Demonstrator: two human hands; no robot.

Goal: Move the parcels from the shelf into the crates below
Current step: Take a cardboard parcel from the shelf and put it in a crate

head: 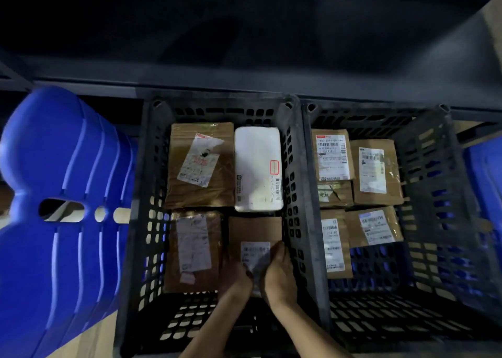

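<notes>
Setting brown parcel (254, 232) down at five o'clock in left crate (135, 221); both hands (236, 273) (278, 273) gripping its near edge, fingers curled. Next: release, withdraw.

Two black perforated plastic crates (296, 194) stand side by side. Eight brown cardboard parcels (199, 164) and one white padded parcel (258, 167). Two bare hands (279, 276).

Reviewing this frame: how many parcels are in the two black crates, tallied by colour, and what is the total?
Brown cardboard parcels in the left black plastic crate: 3
White padded parcels in the left crate: 1
Brown cardboard parcels in the right black plastic crate: 5
Total: 9 parcels
</notes>
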